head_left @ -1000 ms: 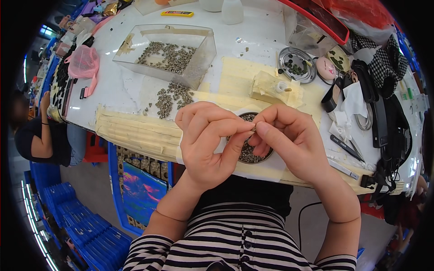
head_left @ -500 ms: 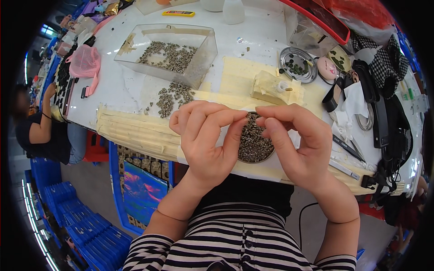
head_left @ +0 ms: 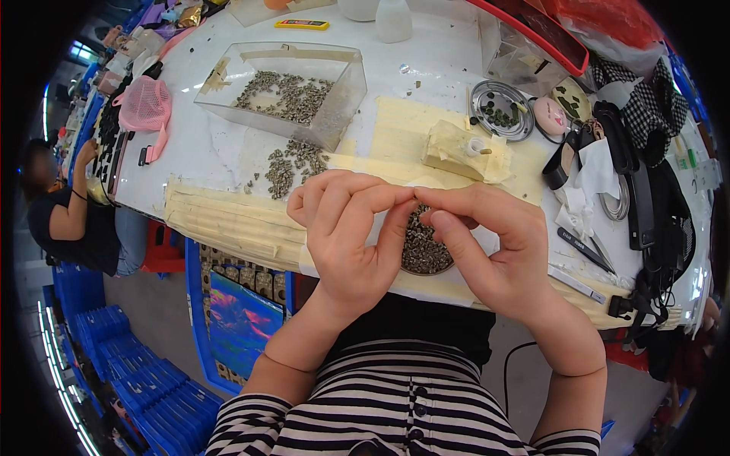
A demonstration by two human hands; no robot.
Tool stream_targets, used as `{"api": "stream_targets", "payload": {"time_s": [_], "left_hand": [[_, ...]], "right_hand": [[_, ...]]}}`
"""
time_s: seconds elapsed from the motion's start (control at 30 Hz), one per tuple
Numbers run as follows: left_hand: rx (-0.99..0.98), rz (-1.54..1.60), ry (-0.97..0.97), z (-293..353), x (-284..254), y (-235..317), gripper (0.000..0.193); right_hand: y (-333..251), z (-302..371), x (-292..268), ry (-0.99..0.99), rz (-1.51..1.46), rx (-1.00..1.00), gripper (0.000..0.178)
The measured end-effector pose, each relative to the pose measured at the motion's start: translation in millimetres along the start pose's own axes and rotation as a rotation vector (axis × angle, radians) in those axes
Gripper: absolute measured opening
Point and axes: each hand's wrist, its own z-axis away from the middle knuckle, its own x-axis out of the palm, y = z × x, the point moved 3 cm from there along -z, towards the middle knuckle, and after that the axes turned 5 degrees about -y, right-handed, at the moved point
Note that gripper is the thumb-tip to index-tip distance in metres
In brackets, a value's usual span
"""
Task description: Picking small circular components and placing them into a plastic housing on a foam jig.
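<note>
My left hand (head_left: 346, 232) and my right hand (head_left: 494, 247) meet fingertip to fingertip over a round dish (head_left: 427, 251) heaped with small dark metallic pieces. The left thumb and index finger are pinched together, the other fingers curled. On the right, thumb and index finger are also drawn together, their tips touching the left ones. Whatever lies in either pinch is too small or too hidden to make out. Left of the dish, a loose pile of similar small metal pieces (head_left: 285, 171) lies before a clear plastic box (head_left: 342, 99) holding more of them.
A tape-wrapped block (head_left: 460, 152) stands beyond my hands. At right are a round metal dish (head_left: 518, 121) with dark bits, tweezers (head_left: 585, 247), a cutter knife (head_left: 576, 283) and black straps (head_left: 642, 197). A pink mesh pouch (head_left: 144, 106) lies left; a person (head_left: 72, 209) sits beyond.
My right hand has moved left, closing the small gap between the fingertips of both hands. My left hand has barely moved.
</note>
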Motion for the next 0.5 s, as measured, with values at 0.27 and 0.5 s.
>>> {"api": "stream_targets", "payload": {"time_s": [0.27, 0.5], "left_hand": [[-0.002, 0.077, 0.018, -1.0, -0.1, -1.9, 0.017], [0.008, 0.065, 0.026, 0.7, -1.9, -1.9, 0.017]], "right_hand": [[2.9, 0.2, 2.9, 0.102, -0.087, 0.025, 0.020], [0.0, -0.8, 2.0, 0.083, 0.010, -0.014, 0.019]]}}
